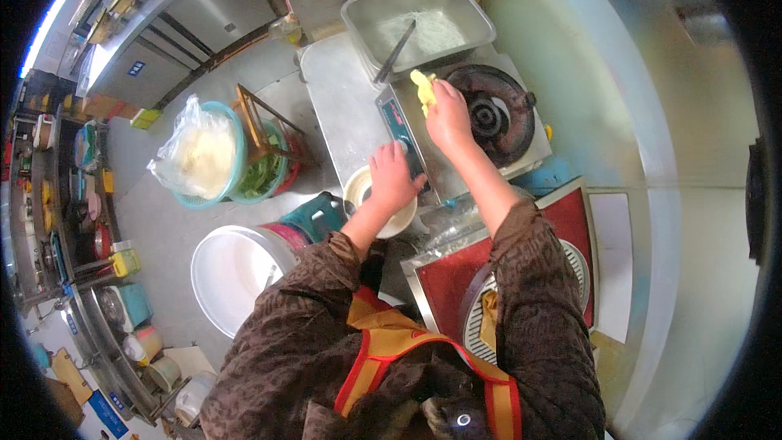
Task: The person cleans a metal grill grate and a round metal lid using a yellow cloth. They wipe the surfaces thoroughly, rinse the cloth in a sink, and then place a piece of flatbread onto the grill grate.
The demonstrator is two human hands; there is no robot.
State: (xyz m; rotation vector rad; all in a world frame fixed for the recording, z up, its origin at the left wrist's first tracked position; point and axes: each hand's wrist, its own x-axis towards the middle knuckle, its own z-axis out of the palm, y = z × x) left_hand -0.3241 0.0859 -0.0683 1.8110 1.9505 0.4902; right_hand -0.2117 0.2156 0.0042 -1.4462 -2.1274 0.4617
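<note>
My right hand (449, 116) is closed on a crumpled yellow cloth (423, 90) above the steel top of a gas stove (434, 153), just left of its round black burner (489, 116). My left hand (393, 178) reaches over a pale round bowl (403, 220), with its fingers at the knob end of the stove's dark front panel (400, 128). Whether that hand touches the knob cannot be told. Beyond the stove, a rectangular steel pan (360, 6) contains white powder (431, 30), and a dark-handled utensil (397, 49) leans in it.
A steel worktop (336, 91) lies left of the stove. On the floor are teal baskets (238, 128), a wooden stool (250, 116) and a large white bucket (204, 275). A red-topped unit (446, 281) with round slotted grilles is near my right arm. Shelving (61, 208) lines the left.
</note>
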